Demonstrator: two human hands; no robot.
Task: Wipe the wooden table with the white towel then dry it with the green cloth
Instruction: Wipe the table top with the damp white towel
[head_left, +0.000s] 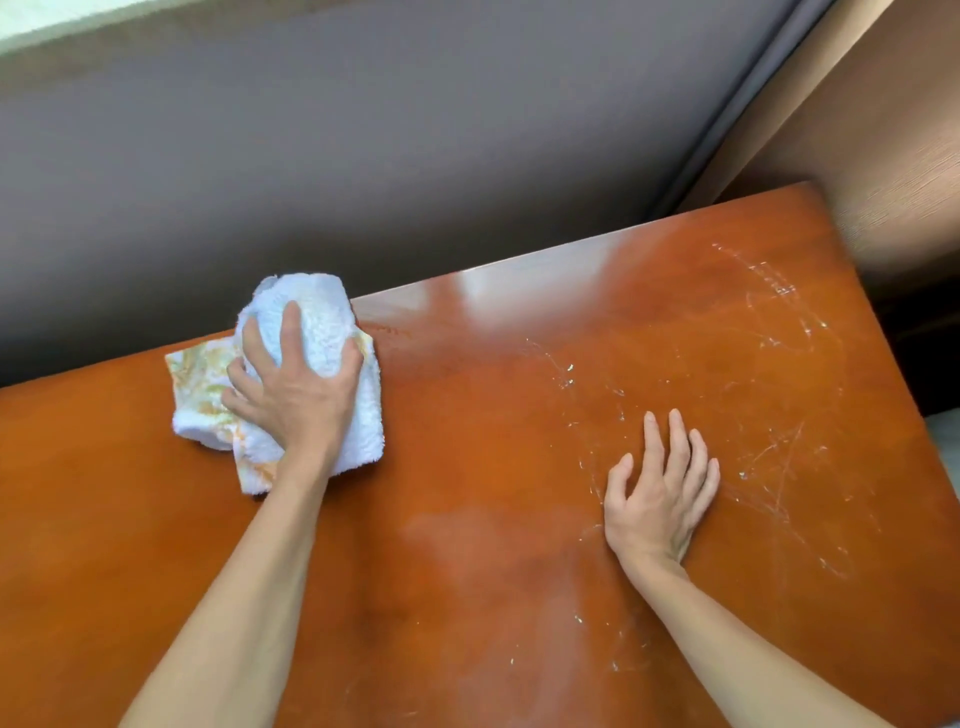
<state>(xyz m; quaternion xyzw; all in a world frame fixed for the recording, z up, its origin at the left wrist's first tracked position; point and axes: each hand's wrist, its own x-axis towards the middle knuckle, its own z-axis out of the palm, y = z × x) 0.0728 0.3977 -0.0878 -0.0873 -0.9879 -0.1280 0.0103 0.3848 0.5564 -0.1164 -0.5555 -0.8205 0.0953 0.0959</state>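
The wooden table (467, 519) fills the lower part of the head view, reddish brown and glossy. My left hand (296, 389) presses down on the bunched white towel (317, 317), which lies near the table's far left edge and carries yellow-orange stains on its left part. My right hand (660, 493) rests flat on the table to the right, fingers spread, holding nothing. White smears and streaks (769, 374) cover the wood around and beyond my right hand. No green cloth is in view.
A grey wall (363, 156) runs along the table's far edge. A brown panel (857, 130) stands at the right, beyond the far right corner. The right edge of the table falls away to a dark gap.
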